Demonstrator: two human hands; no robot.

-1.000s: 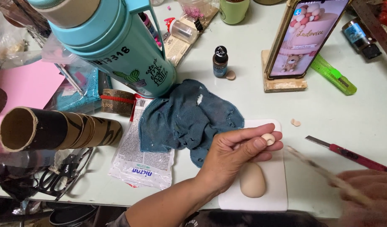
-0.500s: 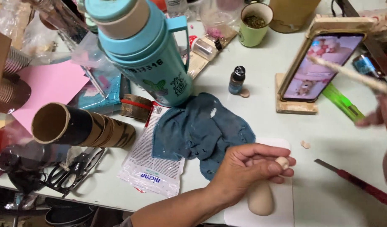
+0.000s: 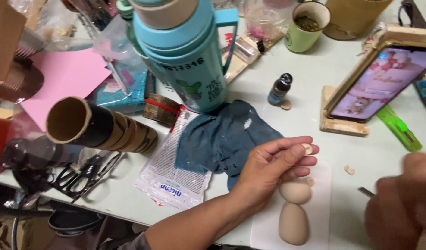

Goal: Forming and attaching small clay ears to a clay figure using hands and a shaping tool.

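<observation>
Pretty cluttered desk here. The left hand (image 3: 273, 169) sits a bit right of centre, thumb and fingertips pinched together on a small beige clay bit (image 3: 307, 148), held just above a clay figure (image 3: 294, 210) made of a round ball on top of an egg-shaped body, lying on a white sheet (image 3: 322, 203) at about 5 o'clock. The right hand (image 3: 403, 203) is a blur at the 4 o'clock edge; can't tell how its fingers are set, though a thin metal tip (image 3: 365, 191) pokes out just to its left. At 10 o'clock from the left hand, touching its knuckle side, is a crumpled blue cloth (image 3: 222, 136), and a big teal thermos (image 3: 187, 60) stands behind it at 12 o'clock, blocking part of the stuff at the back. A plastic packet (image 3: 173, 171) lies at 7 o'clock of the cloth, a cardboard tube (image 3: 97, 127) at 9 o'clock, scissors (image 3: 81, 176) below that, and pink paper (image 3: 60, 78) further up. A small dark bottle (image 3: 278, 89) stands between thermos and a phone (image 3: 379, 83) propped in a wooden stand (image 3: 342, 125), with a green cutter (image 3: 399, 128) to its right. A green cup (image 3: 305, 25) at 1 o'clock holds something dark and crumbly. A loose clay crumb (image 3: 349, 169) lies between the hands.
</observation>
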